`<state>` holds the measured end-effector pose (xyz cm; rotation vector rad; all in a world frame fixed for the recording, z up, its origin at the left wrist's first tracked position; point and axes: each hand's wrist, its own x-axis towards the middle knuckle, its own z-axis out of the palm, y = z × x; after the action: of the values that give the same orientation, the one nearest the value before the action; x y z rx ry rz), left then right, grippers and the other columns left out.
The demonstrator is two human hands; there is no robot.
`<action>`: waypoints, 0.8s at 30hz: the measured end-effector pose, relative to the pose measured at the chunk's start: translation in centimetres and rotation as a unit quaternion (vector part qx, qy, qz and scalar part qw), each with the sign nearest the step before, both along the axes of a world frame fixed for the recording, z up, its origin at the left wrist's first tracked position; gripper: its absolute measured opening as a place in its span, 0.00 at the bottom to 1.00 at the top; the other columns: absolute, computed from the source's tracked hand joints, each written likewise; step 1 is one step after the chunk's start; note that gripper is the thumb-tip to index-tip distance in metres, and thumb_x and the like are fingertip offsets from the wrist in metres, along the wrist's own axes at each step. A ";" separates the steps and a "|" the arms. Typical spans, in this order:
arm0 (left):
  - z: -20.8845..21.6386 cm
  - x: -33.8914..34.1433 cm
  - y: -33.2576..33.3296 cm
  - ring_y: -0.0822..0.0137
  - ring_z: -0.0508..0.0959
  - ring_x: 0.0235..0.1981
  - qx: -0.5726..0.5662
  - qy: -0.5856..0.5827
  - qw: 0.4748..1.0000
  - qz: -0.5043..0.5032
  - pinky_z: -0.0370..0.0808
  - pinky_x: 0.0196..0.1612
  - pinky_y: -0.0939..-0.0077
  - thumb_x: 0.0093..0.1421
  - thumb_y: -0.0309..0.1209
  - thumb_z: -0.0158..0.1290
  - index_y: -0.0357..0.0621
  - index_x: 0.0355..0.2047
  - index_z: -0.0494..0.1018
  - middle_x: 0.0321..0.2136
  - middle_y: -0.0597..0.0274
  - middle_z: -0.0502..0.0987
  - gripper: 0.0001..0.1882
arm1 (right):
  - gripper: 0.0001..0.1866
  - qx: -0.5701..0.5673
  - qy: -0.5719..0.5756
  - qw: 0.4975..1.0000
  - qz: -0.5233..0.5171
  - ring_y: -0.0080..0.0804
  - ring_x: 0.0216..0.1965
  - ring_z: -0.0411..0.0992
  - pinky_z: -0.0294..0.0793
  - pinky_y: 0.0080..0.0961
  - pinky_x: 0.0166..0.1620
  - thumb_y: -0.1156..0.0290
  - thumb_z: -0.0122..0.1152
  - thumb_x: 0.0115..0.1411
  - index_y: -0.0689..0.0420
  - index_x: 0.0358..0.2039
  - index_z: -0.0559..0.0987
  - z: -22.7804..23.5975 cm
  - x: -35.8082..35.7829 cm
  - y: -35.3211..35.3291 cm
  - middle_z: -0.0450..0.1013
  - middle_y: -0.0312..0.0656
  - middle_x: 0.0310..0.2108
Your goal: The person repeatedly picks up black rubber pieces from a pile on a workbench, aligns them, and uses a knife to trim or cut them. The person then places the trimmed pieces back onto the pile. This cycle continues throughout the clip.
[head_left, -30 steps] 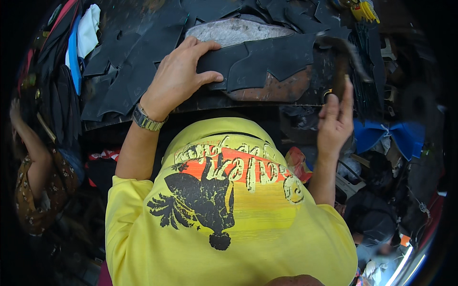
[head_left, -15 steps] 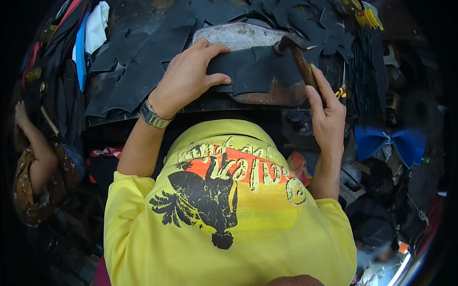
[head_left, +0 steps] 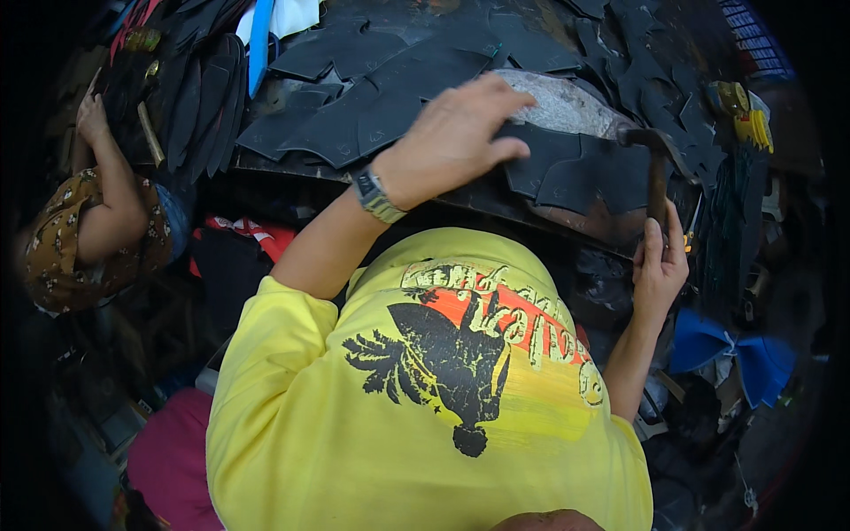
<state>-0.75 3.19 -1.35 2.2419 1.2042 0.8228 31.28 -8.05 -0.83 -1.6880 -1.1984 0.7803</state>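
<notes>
My right hand (head_left: 660,261) grips the wooden handle of a hammer (head_left: 657,181). Its dark metal head is raised near the right end of a worn, pale slab (head_left: 584,106). On that slab lies a flat black sheet piece (head_left: 567,168), leather-like, with faint pale marks. My left hand (head_left: 469,133), wearing a wristwatch (head_left: 378,196), reaches over the left end of the piece, its thumb and forefinger apart. Motion blurs it, and I cannot tell whether the thumb touches the piece. Nothing shows in its grasp.
Many cut black pieces (head_left: 381,106) cover the bench. Long dark strips (head_left: 208,106) hang at its left beside a blue strip (head_left: 259,44). A yellow object (head_left: 755,130) sits at the right, with a blue bow-shaped item (head_left: 735,354) lower down. A co-worker's arm (head_left: 111,186) shows at far left.
The view has turned left, so the bench sits further right. My left hand has drawn back leftward across the black piece. The hammer has swung more upright and away from the piece.
</notes>
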 end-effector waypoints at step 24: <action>4.3 6.2 2.5 0.59 0.83 0.43 -0.018 -0.079 0.995 -0.061 0.77 0.51 0.68 0.56 0.43 0.70 0.44 0.48 0.80 0.41 0.56 0.84 0.24 | 0.29 0.198 0.072 0.971 -0.111 0.11 0.22 0.64 0.59 0.09 0.21 0.66 0.57 0.74 0.55 0.72 0.64 4.1 -0.4 -3.2 0.72 0.33 0.27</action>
<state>5.42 5.66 2.99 2.1532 0.9915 0.9024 30.84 -11.26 3.22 -1.3796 -0.9681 0.4786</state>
